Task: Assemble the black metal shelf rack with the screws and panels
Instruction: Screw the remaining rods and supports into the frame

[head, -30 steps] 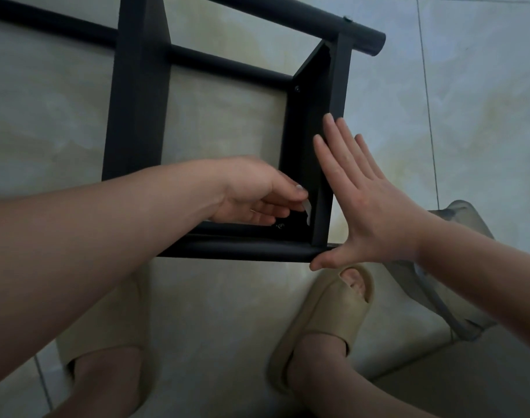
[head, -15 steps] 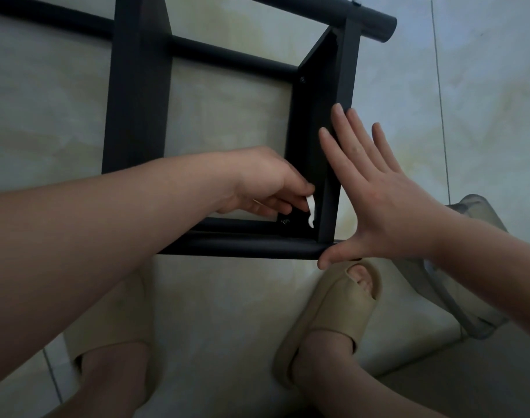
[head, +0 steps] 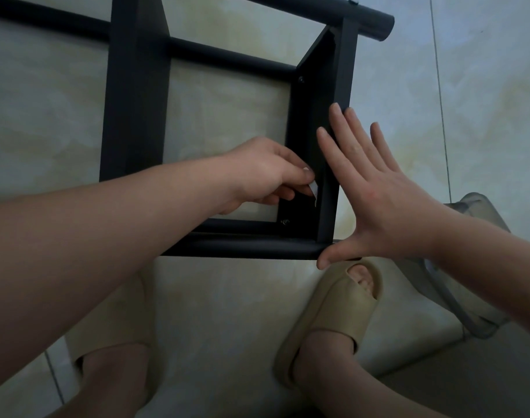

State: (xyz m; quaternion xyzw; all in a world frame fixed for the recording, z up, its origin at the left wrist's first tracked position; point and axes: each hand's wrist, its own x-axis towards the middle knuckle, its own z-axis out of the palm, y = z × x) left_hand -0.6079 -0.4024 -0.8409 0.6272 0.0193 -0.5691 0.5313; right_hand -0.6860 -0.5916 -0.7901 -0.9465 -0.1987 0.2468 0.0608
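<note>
Head view, left hand (head: 266, 173) pinching white sticker (head: 313, 190) on black panel (head: 312, 116), right hand (head: 384, 200) flat

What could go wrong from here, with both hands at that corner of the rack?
1. The right hand only presses flat on the panel; if it slides, the panel may shift at the screw.
2. The left hand pinches a small white piece by the fingertips in the tight corner; it may drop, or fingers get nipped.
3. The slipper with open toes sits just below the tube; a tipping rack could hit them.
</note>
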